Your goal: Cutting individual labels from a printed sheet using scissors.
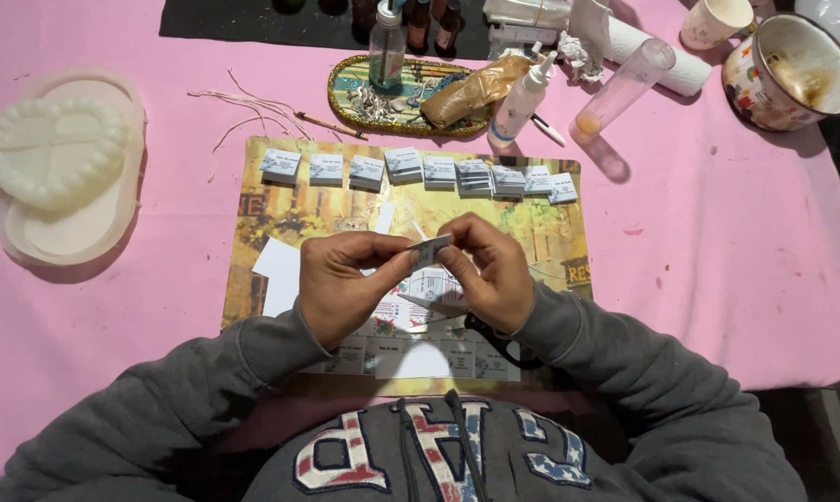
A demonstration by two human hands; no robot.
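**Work surface and surroundings**

Table (717,279) covered in pink cloth, lightly stained toward 3 o'clock. Black mat (224,19) lies along the far edge, 11 to 12 o'clock. Dark floor (815,418) shows at 4 o'clock. Light even, soft shadows. No walls or windows in view.

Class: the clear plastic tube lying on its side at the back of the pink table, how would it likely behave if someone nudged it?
The clear plastic tube is round and lies on its side, so it would probably roll. It looks nearly empty, so likely light. One end rests against the paper towel roll, which may stop it.

Home craft table (717,251), pink cloth
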